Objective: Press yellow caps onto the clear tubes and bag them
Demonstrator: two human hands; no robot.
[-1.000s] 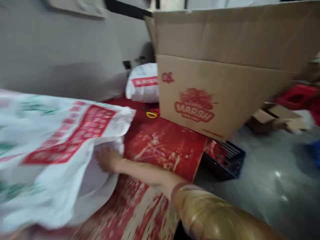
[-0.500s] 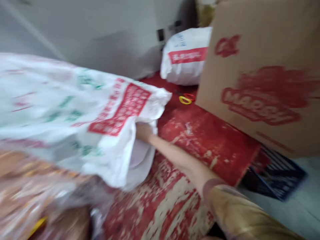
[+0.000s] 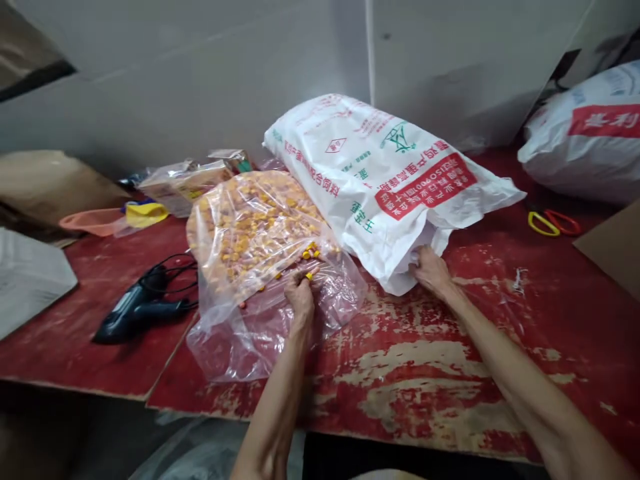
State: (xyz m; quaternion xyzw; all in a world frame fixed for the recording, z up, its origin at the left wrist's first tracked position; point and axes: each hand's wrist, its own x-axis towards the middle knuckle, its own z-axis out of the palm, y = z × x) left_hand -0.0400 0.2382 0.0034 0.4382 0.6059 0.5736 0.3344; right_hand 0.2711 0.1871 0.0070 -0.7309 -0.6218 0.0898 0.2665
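Observation:
My left hand (image 3: 299, 293) is closed in a pinch around a small yellow-tipped piece (image 3: 309, 275). Below it lies a clear plastic bag (image 3: 240, 343) full of many small yellow and orange pieces (image 3: 270, 227), a few of them loose near its mouth. To the right rests a white woven sack (image 3: 345, 160) with red and green print, lying on its side with its mouth toward me. At that mouth my right hand (image 3: 431, 270) has its fingers curled, the tips partly hidden by the sack's edge. What those fingers hold cannot be made out.
On the worn red table (image 3: 410, 373) lies a dark handheld scanner-like tool (image 3: 140, 303) with a cable. Scissors (image 3: 554, 223) with yellow and red handles lie right, near another white sack (image 3: 585, 133) and a cardboard box (image 3: 613, 250). Orange and yellow bags (image 3: 145, 213) sit at left.
The view has swung left, bringing the whole sack and the plastic bag into sight. My right hand, earlier deeper inside the sack, is now at its mouth. My left hand has come into view.

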